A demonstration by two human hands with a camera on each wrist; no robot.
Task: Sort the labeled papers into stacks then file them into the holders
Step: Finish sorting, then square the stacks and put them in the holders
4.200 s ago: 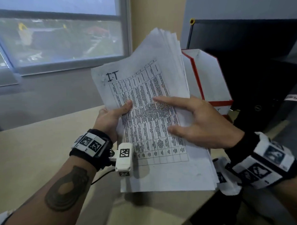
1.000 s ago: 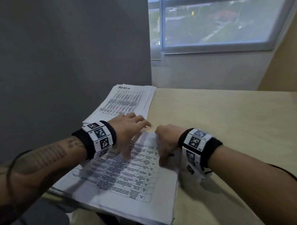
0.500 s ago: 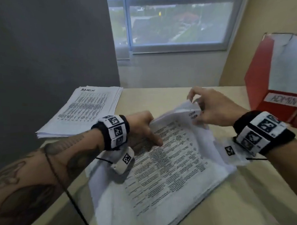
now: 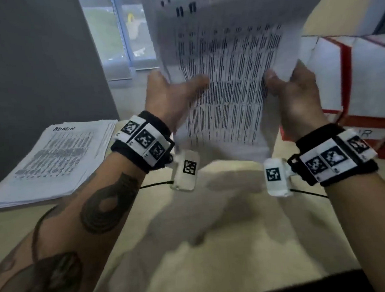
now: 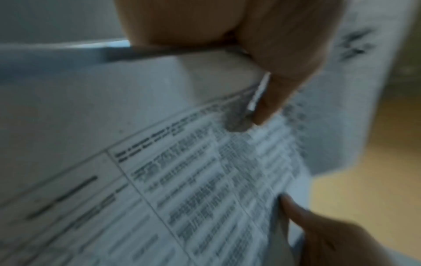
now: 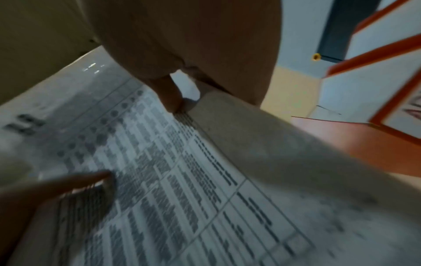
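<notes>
A sheaf (image 4: 226, 78) of printed papers is held upright above the surface (image 4: 224, 243), clamped at its lower sides by both hands; the left hand (image 4: 174, 96) grips the left edge with the thumb laid across the print, and the right hand (image 4: 293, 90) grips the right edge likewise; the heading on the top sheet is blurred and cannot be read.

Sorting is judged to be done, at least in part; one stack (image 4: 53, 160), headed ADMIN, lies flat at the far left of the surface, not yet filed; the sheaf in hand is judged to be on its way to a holder; whether any papers are already filed cannot be told.

The red-and-white holders (image 4: 347, 84) stand at the right, just beside the right hand; their open tops are not shown.

Bare surface lies under and before the hands; a grey wall bounds the left, close behind the stack; the near edge of the surface is seen at the bottom of the head view.
</notes>
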